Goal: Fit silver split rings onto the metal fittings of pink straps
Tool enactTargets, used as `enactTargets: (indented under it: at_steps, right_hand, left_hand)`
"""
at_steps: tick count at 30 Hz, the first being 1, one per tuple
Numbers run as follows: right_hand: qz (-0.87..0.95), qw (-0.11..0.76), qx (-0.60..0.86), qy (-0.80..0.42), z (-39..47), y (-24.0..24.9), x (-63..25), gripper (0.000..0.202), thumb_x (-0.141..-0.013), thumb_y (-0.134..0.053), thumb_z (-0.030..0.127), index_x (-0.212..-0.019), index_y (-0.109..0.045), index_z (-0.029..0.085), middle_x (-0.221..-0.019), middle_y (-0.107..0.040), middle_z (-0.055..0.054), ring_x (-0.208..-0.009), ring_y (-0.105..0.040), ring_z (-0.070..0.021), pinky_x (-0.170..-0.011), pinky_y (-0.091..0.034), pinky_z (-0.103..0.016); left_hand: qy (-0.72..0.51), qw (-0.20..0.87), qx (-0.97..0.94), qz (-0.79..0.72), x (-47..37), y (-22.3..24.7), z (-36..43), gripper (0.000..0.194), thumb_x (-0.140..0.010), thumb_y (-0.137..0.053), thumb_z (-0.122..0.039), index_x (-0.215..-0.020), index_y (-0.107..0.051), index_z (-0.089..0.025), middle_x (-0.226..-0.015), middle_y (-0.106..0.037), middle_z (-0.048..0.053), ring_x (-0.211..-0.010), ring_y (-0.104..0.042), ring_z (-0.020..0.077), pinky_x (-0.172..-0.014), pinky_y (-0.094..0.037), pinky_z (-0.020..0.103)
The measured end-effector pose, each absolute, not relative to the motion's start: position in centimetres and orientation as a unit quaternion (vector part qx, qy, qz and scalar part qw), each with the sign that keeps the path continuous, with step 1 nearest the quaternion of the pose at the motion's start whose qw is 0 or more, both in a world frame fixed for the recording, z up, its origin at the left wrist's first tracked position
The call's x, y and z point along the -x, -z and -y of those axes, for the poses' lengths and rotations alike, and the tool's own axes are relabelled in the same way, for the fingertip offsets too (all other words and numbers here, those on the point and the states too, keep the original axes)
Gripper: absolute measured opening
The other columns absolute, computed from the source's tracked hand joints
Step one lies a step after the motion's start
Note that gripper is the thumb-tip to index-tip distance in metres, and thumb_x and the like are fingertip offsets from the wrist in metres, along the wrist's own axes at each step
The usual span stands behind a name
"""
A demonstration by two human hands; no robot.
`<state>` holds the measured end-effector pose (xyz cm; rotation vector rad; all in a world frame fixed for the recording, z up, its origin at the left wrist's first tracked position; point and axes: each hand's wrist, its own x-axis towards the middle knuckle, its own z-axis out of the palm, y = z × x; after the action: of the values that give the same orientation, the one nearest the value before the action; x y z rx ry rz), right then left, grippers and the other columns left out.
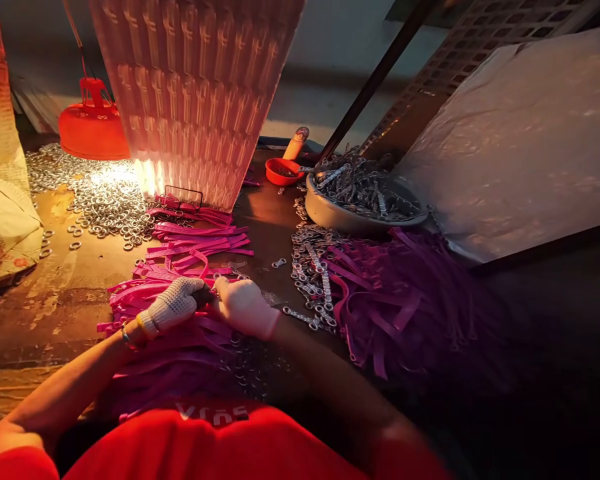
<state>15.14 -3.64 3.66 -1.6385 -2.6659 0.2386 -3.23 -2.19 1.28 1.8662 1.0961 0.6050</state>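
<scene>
My left hand (176, 305), in a dotted white work glove with bare fingertips, is closed in a pinch in front of me. Close beside it, my right hand (247, 308), also gloved in white, has its fingers closed too. A pink strap (198, 256) curves up and runs down into the place where the fingertips meet; its held end is hidden by them. Beneath both hands spreads a pile of pink straps (180, 347). More pink straps (200, 240) lie in rows just beyond. Loose metal rings (253, 363) show below my right wrist.
A red lamp (93, 123) hangs over a heap of metal rings (113, 207). Beside it stands a ribbed plastic sheet (195, 93). At the right are a basin (325, 210) of metal pieces, a purple strap heap (405, 300) and a large wrapped sack (525, 133). A red bowl (275, 179) sits behind.
</scene>
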Motion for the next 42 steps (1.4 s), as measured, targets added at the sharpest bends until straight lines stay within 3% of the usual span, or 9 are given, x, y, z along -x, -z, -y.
enactTargets:
  at_steps: [7,12,15,18,23,28,33,37,42]
  right_hand:
    - [0.876,-0.003,0.481,-0.023,4.3,-3.9,-15.1,0.044,-0.101,-0.046,0.046,-0.114,-0.063,0.008,-0.083,-0.072,-0.016,-0.075,-0.070,-0.0265,-0.061,-0.039,-0.031]
    - [0.873,0.066,0.454,-0.165,3.5,-4.2,-19.5,0.032,-0.099,-0.056,0.047,-0.101,-0.070,0.018,-0.082,-0.074,-0.004,-0.077,-0.067,-0.0179,-0.067,-0.040,-0.025]
    - [0.844,0.100,0.493,-0.186,0.4,-2.4,-24.0,0.023,-0.102,-0.052,0.035,-0.107,-0.071,0.023,-0.107,-0.074,-0.003,-0.097,-0.066,-0.0154,-0.083,-0.043,-0.024]
    - [0.759,0.052,0.643,-0.083,-3.5,0.6,-27.6,0.030,-0.092,-0.059,0.015,-0.121,-0.069,0.017,-0.123,-0.069,-0.013,-0.115,-0.060,-0.0239,-0.097,-0.040,-0.033]
    - [0.732,0.028,0.675,-0.092,-6.7,4.6,-30.4,0.034,-0.086,-0.057,0.010,-0.117,-0.071,0.011,-0.116,-0.070,-0.019,-0.106,-0.063,-0.0258,-0.092,-0.043,-0.035]
    - [0.716,0.078,0.685,-0.110,-5.6,5.2,-29.7,0.019,-0.085,-0.055,0.016,-0.095,-0.071,0.013,-0.105,-0.072,-0.015,-0.105,-0.063,-0.0245,-0.093,-0.044,-0.034]
    - [0.745,0.225,0.588,-0.221,-1.4,1.4,-23.5,0.027,-0.099,-0.044,0.031,-0.114,-0.061,0.017,-0.096,-0.072,-0.006,-0.084,-0.066,-0.0172,-0.079,-0.051,-0.028]
    - [0.787,0.342,0.431,-0.279,2.6,-3.2,-17.2,0.023,-0.098,-0.050,0.031,-0.115,-0.062,0.020,-0.103,-0.071,-0.007,-0.091,-0.066,-0.0188,-0.086,-0.051,-0.030]
    - [0.856,0.283,0.395,-0.179,4.8,-5.0,-12.2,0.036,-0.097,-0.047,0.015,-0.131,-0.057,0.019,-0.120,-0.064,-0.012,-0.105,-0.061,-0.0220,-0.090,-0.049,-0.033]
  left_hand:
    - [-0.193,0.414,-0.787,-0.414,6.0,-4.7,0.7,0.014,-0.075,-0.059,-0.015,-0.068,-0.071,-0.017,-0.068,-0.068,0.003,-0.062,-0.055,0.0142,-0.058,-0.040,0.022]
    - [-0.262,0.429,-0.704,-0.502,12.0,-5.9,-0.2,0.022,-0.061,-0.070,-0.013,-0.079,-0.079,-0.021,-0.075,-0.072,0.005,-0.066,-0.061,0.0170,-0.056,-0.045,0.021]
    - [-0.326,0.529,-0.581,-0.526,11.9,-5.5,1.4,0.033,-0.067,-0.071,-0.020,-0.099,-0.078,-0.019,-0.075,-0.070,0.006,-0.052,-0.051,0.0111,-0.043,-0.036,0.018]
    - [-0.351,0.694,-0.370,-0.509,9.4,-5.5,3.0,0.038,-0.079,-0.071,-0.043,-0.105,-0.074,-0.015,-0.088,-0.072,0.012,-0.049,-0.048,0.0091,-0.037,-0.027,0.018]
    - [-0.335,0.825,-0.214,-0.403,7.5,-5.9,3.9,0.041,-0.087,-0.064,-0.048,-0.103,-0.073,-0.011,-0.119,-0.068,0.020,-0.091,-0.070,0.0248,-0.054,-0.049,0.024]
    - [-0.365,0.777,-0.281,-0.430,7.9,-4.6,5.7,0.036,-0.075,-0.070,-0.015,-0.111,-0.069,-0.009,-0.104,-0.072,0.018,-0.083,-0.072,0.0208,-0.051,-0.043,0.020]
    - [-0.413,0.588,-0.431,-0.546,7.0,-4.2,6.4,0.029,-0.081,-0.071,-0.026,-0.104,-0.059,-0.012,-0.068,-0.070,0.005,-0.044,-0.053,0.0090,-0.041,-0.032,0.018]
    - [-0.460,0.531,-0.463,-0.541,6.4,-4.5,6.6,0.023,-0.073,-0.076,-0.026,-0.087,-0.062,-0.013,-0.067,-0.068,0.003,-0.054,-0.059,0.0115,-0.051,-0.044,0.022]
    - [-0.452,0.559,-0.498,-0.486,6.1,-4.3,7.3,0.033,-0.078,-0.069,-0.027,-0.107,-0.065,-0.012,-0.087,-0.072,0.008,-0.072,-0.064,0.0147,-0.064,-0.049,0.026]
